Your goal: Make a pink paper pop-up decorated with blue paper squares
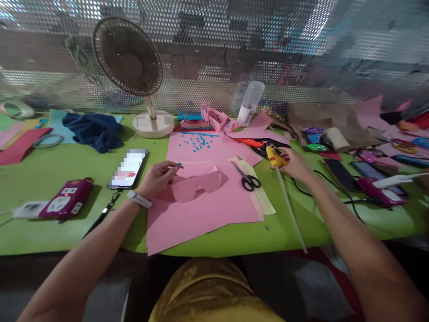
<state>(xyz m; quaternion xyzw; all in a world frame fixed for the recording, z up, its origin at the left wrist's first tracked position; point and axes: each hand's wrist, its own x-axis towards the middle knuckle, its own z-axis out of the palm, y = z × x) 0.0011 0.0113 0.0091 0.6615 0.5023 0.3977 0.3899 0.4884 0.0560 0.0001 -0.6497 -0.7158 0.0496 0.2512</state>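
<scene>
Left of centre, a lit phone point(129, 167) lies on the green bench point(27, 179). Beside it, the left hand point(159, 178), fingertips pinched together, holds a small blue piece point(180, 165); whether it also grips the pink cutout point(184, 190) beneath cannot be told. Cutout sits mid-frame over a pink sheet point(167, 232). Scissors point(244, 175) lie right of centre. Further right, the right hand point(295, 164) has fingers curled around a yellow glue gun point(274, 157), glue stick point(290, 203) trailing toward lower right.
</scene>
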